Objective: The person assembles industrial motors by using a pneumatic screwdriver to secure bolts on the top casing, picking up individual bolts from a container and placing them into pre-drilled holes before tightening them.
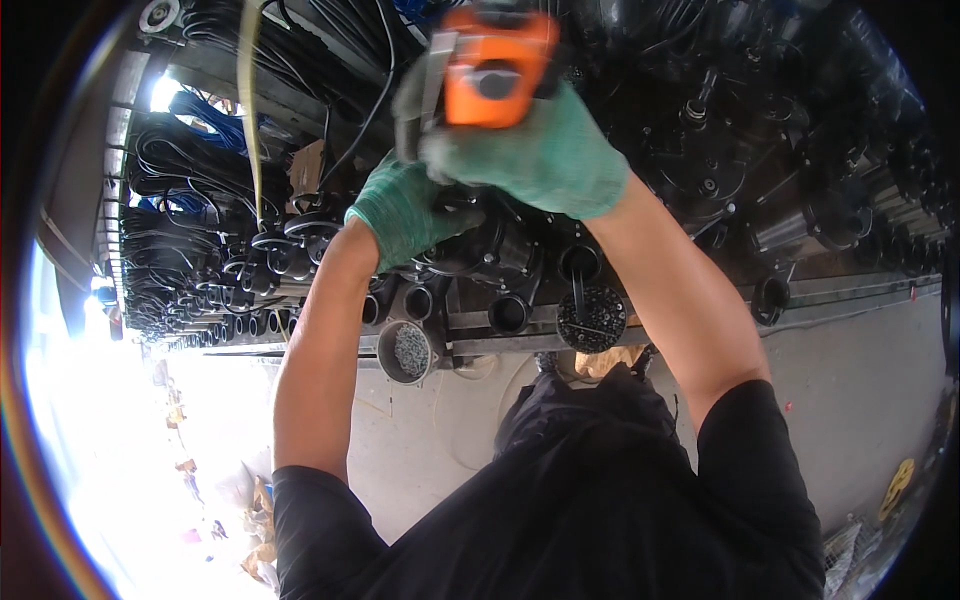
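Note:
My right hand [535, 155], in a green glove with grey fingers, is closed around an orange and black cordless power driver [497, 85]. The driver is smeared by motion, and its working end cannot be seen. Just below and left of it, my left hand [400, 215], gloved alike, reaches in among black machine parts with its fingers bent and its thumb pointing right. What those fingers hold is hidden. Closest to the left hand is a black rounded housing [498, 250] that looks like a pump body.
A round metal container [405, 352] of small grey fasteners sits at the bench's near edge. Right of it, a round container [591, 319] holds dark screws. Black housings [815, 225] crowd the right side; coiled black cables [185, 150] fill the left. A yellowish strap [250, 110] hangs at upper left.

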